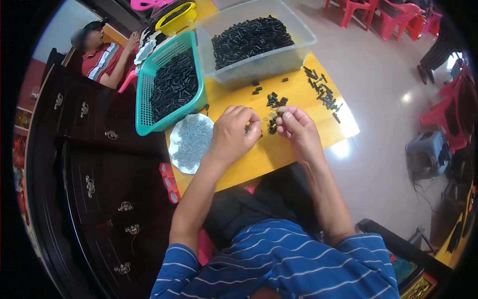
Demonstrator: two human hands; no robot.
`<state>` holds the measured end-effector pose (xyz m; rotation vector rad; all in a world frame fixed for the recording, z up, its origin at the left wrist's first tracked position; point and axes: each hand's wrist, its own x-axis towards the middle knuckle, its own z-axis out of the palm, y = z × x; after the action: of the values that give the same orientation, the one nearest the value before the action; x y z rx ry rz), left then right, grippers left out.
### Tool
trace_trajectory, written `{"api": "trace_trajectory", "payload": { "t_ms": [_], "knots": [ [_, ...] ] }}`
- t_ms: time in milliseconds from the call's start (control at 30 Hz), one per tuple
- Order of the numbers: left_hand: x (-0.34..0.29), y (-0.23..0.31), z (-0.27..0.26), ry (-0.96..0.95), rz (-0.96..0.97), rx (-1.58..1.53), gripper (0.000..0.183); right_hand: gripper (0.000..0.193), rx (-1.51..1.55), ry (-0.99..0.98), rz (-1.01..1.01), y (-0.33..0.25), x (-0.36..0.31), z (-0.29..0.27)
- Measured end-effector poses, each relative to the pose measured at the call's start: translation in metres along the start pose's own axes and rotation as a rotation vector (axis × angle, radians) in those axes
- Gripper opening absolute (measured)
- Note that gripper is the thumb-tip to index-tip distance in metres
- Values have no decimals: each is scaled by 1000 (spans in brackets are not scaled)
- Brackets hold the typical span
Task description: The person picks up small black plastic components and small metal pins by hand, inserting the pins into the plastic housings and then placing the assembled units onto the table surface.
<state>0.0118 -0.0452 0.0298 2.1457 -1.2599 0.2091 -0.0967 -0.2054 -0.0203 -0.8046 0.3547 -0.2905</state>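
Both my hands meet over the yellow table, close to a small heap of short black cylindrical pieces (277, 99). My left hand (230, 133) is closed in a pinch; what it holds, if anything, is too small to make out. Between the thumb and fingers of my right hand (302, 130) is a small dark piece (282, 110), pinched a little right of my left fingertips. Beside my left wrist lies a white scalloped plate (174, 144) of small, thin silvery pieces (193, 140).
Behind the plate stands a teal basket (141, 107) of black pieces. A translucent tub (244, 70) holds more. Finished-looking black pieces with stems (322, 92) lie along the table's right edge. A yellow basket (181, 19) and a seated person (107, 62) are at far left; dark drawers (109, 164) flank the table.
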Motion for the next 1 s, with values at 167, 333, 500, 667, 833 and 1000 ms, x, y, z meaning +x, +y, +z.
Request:
{"api": "trace_trajectory", "payload": {
  "t_ms": [167, 333, 500, 667, 833, 1000],
  "knots": [
    [-5, 16, -15, 35, 45, 30, 9, 20, -187, -194, -63, 8, -3, 5],
    [-9, 18, -18, 25, 64, 81, 8, 21, -233, -304, -93, 15, -4, 6],
    [-10, 19, -21, -12, 90, 95, 8, 22, -287, -303, -99, 15, -4, 5],
    [-7, 15, -24, -34, 49, -121, 12, 24, -214, -278, 21, 10, -5, 6],
    [-9, 17, -21, 5, -262, -491, 17, 26, 42, -256, 93, 3, -2, -2],
    [-25, -14, 8, -52, -60, 41, 22, 27, 161, -195, 88, -2, 3, -9]
  ]
}}
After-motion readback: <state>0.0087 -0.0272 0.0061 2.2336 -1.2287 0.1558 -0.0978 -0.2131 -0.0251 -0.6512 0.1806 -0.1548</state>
